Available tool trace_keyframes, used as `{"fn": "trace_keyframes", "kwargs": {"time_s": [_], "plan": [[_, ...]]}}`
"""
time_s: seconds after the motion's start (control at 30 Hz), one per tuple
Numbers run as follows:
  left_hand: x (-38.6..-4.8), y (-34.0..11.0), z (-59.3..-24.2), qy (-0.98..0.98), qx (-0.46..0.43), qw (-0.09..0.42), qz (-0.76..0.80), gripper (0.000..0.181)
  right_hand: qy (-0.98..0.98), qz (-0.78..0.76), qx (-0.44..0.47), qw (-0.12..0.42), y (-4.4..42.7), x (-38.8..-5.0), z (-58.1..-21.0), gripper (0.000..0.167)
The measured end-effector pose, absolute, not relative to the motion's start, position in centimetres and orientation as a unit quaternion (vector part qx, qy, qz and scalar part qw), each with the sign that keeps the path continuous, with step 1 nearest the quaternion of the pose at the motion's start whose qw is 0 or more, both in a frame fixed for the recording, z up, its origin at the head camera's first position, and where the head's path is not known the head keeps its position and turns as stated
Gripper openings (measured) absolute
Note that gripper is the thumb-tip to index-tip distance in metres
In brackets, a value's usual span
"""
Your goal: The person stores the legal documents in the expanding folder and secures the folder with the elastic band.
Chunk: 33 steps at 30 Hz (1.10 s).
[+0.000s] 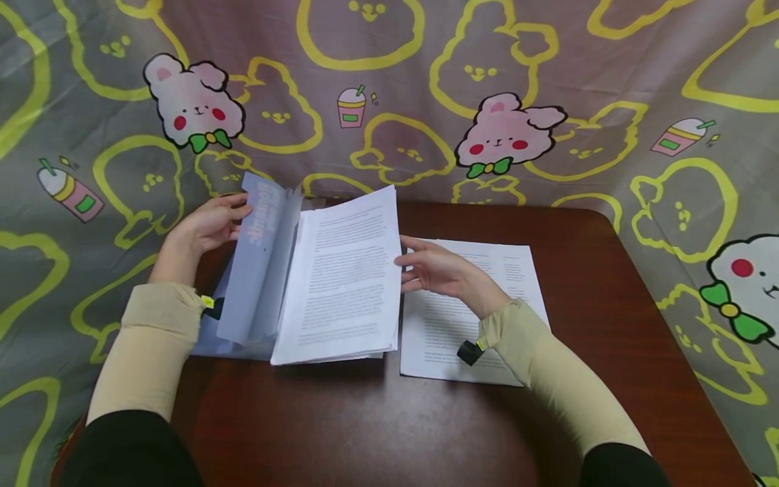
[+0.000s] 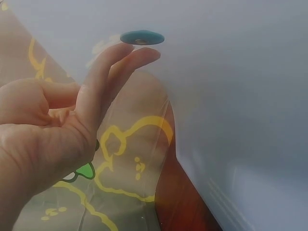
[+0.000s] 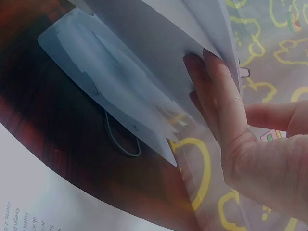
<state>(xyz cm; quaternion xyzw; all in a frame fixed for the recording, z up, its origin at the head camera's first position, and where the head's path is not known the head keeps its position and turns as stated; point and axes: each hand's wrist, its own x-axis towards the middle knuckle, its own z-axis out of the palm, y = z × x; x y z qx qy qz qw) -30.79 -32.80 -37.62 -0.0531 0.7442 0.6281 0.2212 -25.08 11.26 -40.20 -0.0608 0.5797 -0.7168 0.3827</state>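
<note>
In the head view, a pale blue translucent plastic file folder [image 1: 251, 270] lies at left on the table, its cover raised. My left hand [image 1: 209, 223] holds the cover's outer edge. In the left wrist view its fingertips [image 2: 147, 55] meet the cover beside a teal round button [image 2: 142, 37]. A thick stack of printed papers [image 1: 347, 291] leans up from the folder. My right hand [image 1: 438, 267] grips the stack's right edge, with fingers [image 3: 226, 91] against its underside in the right wrist view. More printed sheets [image 1: 453, 345] lie flat beneath that hand.
The brown wooden table [image 1: 377, 426] has a rounded back right corner. A cartoon-patterned curtain [image 1: 414, 81] hangs close behind it and along both sides. A thin cord loop [image 3: 122, 147] protrudes from the folder in the right wrist view.
</note>
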Motion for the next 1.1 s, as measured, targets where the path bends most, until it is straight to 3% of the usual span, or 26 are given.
{"fn": "trace_keyframes", "kwargs": {"time_s": [1.1], "plan": [[-31.0, -32.2, -38.0, 0.729, -0.058, 0.222, 0.645, 0.074, 0.634, -0.696, -0.045, 0.334, 9.3, -26.1, -38.7, 0.069]]}}
